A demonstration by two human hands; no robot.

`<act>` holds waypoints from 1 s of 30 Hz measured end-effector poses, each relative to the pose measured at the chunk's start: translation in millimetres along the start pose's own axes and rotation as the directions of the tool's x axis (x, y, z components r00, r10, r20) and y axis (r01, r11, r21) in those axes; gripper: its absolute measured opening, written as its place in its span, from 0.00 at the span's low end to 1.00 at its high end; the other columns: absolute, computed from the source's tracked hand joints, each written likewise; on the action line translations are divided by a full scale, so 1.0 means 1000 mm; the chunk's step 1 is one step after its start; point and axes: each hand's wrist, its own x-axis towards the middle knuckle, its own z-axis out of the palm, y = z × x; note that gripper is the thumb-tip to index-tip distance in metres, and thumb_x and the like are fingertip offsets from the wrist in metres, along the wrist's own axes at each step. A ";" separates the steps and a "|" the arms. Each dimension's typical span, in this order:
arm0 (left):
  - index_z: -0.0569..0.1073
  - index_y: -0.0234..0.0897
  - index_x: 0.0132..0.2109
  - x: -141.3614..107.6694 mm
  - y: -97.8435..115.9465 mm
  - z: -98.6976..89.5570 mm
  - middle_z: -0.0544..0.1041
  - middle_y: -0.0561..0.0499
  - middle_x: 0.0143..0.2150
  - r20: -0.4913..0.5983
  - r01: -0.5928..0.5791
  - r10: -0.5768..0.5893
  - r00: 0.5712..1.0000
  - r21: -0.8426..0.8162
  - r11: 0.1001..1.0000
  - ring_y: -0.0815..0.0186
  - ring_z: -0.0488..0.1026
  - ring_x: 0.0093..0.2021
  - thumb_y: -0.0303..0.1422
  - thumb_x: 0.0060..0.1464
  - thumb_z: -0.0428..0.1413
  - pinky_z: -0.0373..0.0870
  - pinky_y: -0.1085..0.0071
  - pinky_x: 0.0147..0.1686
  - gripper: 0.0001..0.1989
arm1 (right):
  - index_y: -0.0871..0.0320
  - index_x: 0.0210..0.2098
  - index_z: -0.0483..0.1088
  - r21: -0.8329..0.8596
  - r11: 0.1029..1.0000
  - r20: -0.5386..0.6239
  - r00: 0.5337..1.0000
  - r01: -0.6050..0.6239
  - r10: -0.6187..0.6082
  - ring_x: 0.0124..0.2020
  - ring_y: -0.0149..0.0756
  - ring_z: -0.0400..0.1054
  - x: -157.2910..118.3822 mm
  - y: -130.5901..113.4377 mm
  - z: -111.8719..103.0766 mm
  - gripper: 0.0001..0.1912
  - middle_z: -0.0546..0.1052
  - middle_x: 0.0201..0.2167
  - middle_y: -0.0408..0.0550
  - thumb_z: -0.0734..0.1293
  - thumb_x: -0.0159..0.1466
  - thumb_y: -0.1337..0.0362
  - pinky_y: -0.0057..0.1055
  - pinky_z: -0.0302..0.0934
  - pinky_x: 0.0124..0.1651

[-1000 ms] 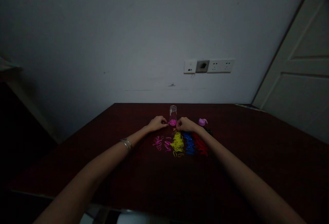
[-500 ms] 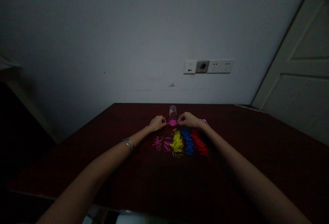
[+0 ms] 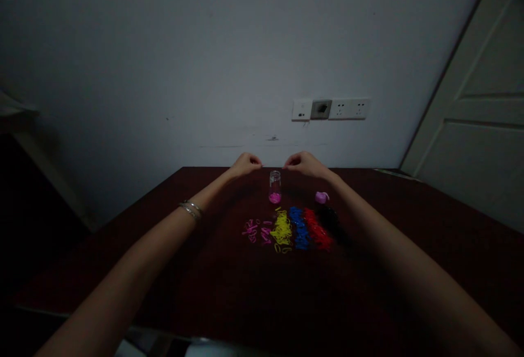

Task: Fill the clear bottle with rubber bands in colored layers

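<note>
A small clear glass jar (image 3: 275, 185) stands upright on the dark table with pink rubber bands (image 3: 274, 197) at its bottom. Just left of the jar's mouth and a little above it, my left hand (image 3: 248, 164) is closed in a pinch. My right hand (image 3: 303, 164) pinches in the same way on the other side. A faint pink bit shows at the fingertips of both, seemingly rubber band; whether it is one band or two I cannot tell. Loose pink bands (image 3: 251, 231), a yellow pile (image 3: 281, 228), a blue pile (image 3: 301, 228) and a red pile (image 3: 317, 230) lie nearer me.
A small purple object (image 3: 321, 197) lies right of the jar, below my right wrist. A dark pile (image 3: 331, 220) is beside the red bands. Behind the table rises a wall with sockets (image 3: 339, 109); a door (image 3: 483, 106) is at the right.
Both hands have risen from beside the jar's base to about the height of its mouth, still pinched. The purple object and dark pile have come into fuller view.
</note>
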 end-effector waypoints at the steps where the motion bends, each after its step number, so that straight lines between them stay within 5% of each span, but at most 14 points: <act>1: 0.76 0.28 0.28 0.003 0.011 -0.004 0.71 0.51 0.22 0.023 -0.028 0.028 0.999 0.011 1.000 0.73 0.63 0.24 0.31 0.42 0.54 0.57 0.76 0.25 0.09 | 0.64 0.27 0.74 -0.030 0.999 -0.010 1.000 0.012 -0.013 0.25 0.29 0.64 0.004 -0.003 -0.002 0.10 0.74 0.23 0.48 0.64 0.51 0.64 0.25 0.56 0.27; 8: 0.76 0.28 0.27 0.012 0.048 -0.004 0.69 0.53 0.19 0.284 -0.128 0.082 0.955 0.145 0.981 0.73 0.61 0.22 0.29 0.41 0.54 0.55 0.76 0.24 0.08 | 0.65 0.30 0.76 -0.149 0.989 0.061 0.998 0.017 -0.008 0.25 0.29 0.63 0.023 -0.012 0.001 0.11 0.75 0.24 0.48 0.63 0.53 0.65 0.24 0.54 0.27; 17: 0.76 0.28 0.26 0.019 0.038 0.012 0.69 0.53 0.18 0.278 -0.111 0.064 0.958 0.157 0.981 0.73 0.62 0.22 0.28 0.36 0.57 0.56 0.75 0.25 0.07 | 0.66 0.31 0.76 -0.219 0.976 0.105 0.994 -0.003 0.027 0.25 0.29 0.63 0.023 -0.016 0.014 0.15 0.73 0.21 0.46 0.61 0.56 0.62 0.24 0.51 0.27; 21: 0.77 0.28 0.29 0.024 0.026 0.007 0.72 0.52 0.21 0.278 -0.060 0.044 0.960 0.049 0.997 0.72 0.64 0.23 0.30 0.39 0.55 0.57 0.75 0.25 0.10 | 0.64 0.40 0.75 -0.171 0.984 0.040 0.997 -0.058 0.066 0.30 0.32 0.67 0.019 -0.007 0.020 0.17 0.76 0.33 0.50 0.63 0.56 0.61 0.25 0.56 0.32; 26: 0.76 0.28 0.29 0.025 -0.013 0.004 0.72 0.52 0.23 0.001 0.085 -0.085 0.996 -0.133 0.987 0.73 0.63 0.24 0.33 0.40 0.56 0.57 0.76 0.25 0.11 | 0.64 0.54 0.62 -0.045 0.997 0.061 0.997 -0.055 0.057 0.42 0.38 0.66 0.010 0.009 0.041 0.35 0.71 0.48 0.57 0.70 0.49 0.59 0.30 0.59 0.44; 30: 0.75 0.29 0.29 -0.001 -0.055 0.026 0.68 0.54 0.20 -0.193 0.282 -0.354 0.915 -0.321 0.904 0.75 0.59 0.20 0.37 0.42 0.56 0.55 0.77 0.20 0.13 | 0.65 0.58 0.57 0.009 0.998 0.060 0.997 -0.056 0.056 0.45 0.41 0.65 0.001 0.015 0.060 0.43 0.69 0.48 0.59 0.72 0.46 0.58 0.33 0.58 0.47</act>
